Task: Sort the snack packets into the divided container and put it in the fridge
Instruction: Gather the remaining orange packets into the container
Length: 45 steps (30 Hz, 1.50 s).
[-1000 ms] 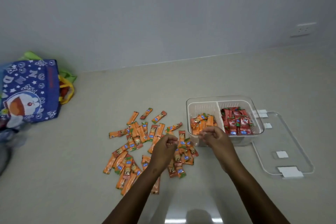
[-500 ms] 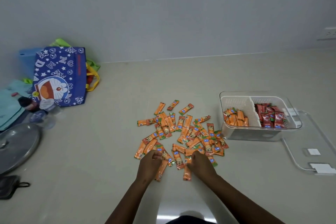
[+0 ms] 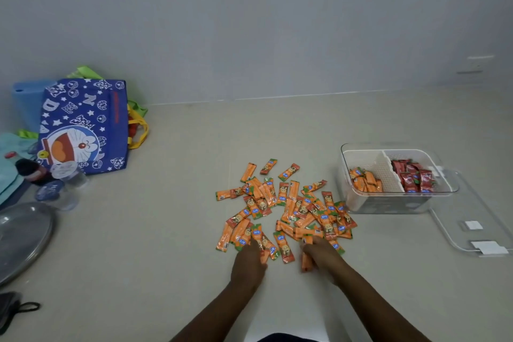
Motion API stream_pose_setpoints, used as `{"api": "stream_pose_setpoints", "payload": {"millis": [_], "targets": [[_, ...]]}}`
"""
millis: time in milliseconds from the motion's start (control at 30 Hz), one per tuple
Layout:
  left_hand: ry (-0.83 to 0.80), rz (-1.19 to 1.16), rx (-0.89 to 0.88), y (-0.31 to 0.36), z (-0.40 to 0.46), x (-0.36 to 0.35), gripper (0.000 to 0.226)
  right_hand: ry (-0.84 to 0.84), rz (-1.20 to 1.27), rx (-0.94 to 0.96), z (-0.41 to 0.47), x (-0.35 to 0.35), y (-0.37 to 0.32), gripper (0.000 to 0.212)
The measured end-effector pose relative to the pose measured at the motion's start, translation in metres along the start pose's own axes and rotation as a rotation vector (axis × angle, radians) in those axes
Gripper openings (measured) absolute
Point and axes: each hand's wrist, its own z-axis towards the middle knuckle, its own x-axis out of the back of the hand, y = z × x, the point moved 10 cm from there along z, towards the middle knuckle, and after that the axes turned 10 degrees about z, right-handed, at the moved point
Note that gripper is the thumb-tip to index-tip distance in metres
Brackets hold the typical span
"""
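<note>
my right hand (image 3: 319,257) seems closed on orange packets (image 3: 306,262), left hand (image 3: 248,261) pinching another; an overfull grip could spill short of the container (image 3: 399,200).

Orange snack packets (image 3: 288,211) with green ends and small blue labels, strewn over a pale beige floor (image 3: 172,230). More orange ones in the left compartment of the clear, white-lined container (image 3: 361,203); red packets (image 3: 415,179) in the right. Dark blue bag (image 3: 83,125), white stars and letters, cartoon cat face, yellow handles. Grey-white wall (image 3: 249,22).
</note>
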Motion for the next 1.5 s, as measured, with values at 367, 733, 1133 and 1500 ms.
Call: {"api": "stream_pose_setpoints", "payload": {"millis": [367,733,1133,1500], "targets": [[-0.108,-0.322,0.049,-0.003,-0.004,0.008,0.014,0.085,-0.651,0.294,0.041,0.009,-0.033,0.038],[-0.005,-0.709,0.327,-0.011,0.009,0.037,0.039,0.039,-0.598,0.299,0.037,0.011,-0.019,0.027],[-0.003,-0.166,0.229,0.010,0.054,0.020,0.031,-0.001,-0.287,0.239,0.023,0.014,-0.045,0.018],[-0.071,-0.503,0.239,-0.050,0.015,0.021,0.038,0.000,-0.735,0.412,0.058,-0.043,-0.047,0.025]]}}
